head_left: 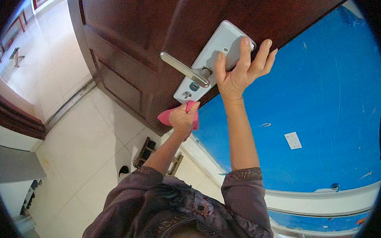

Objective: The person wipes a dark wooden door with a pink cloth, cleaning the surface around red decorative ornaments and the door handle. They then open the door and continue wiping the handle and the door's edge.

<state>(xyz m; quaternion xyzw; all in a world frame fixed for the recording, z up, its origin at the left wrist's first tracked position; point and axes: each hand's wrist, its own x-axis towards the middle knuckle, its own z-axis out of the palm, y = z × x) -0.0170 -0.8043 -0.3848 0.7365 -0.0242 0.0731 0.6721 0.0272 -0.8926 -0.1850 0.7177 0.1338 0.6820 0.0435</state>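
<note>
A dark brown panelled wooden door (133, 35) fills the upper part of the view. On it is a white lock plate (213, 49) with a shiny metal lever handle (184, 68), a round lock part and a small thumb-turn. My left hand (182, 118) grips a pink cloth (166, 117) at the plate's lower end. My right hand (241, 68) is spread at the plate's upper right side, fingers apart, with fingertips on or close to the plate and the door edge. It holds nothing.
A blue wall (307, 102) with a white socket plate (293, 140) stands at the right. Below the door is a low wooden rack (144, 152) on the tiled floor (88, 152). A doorway threshold (70, 104) and a grey-topped cabinet (12, 164) are at the left.
</note>
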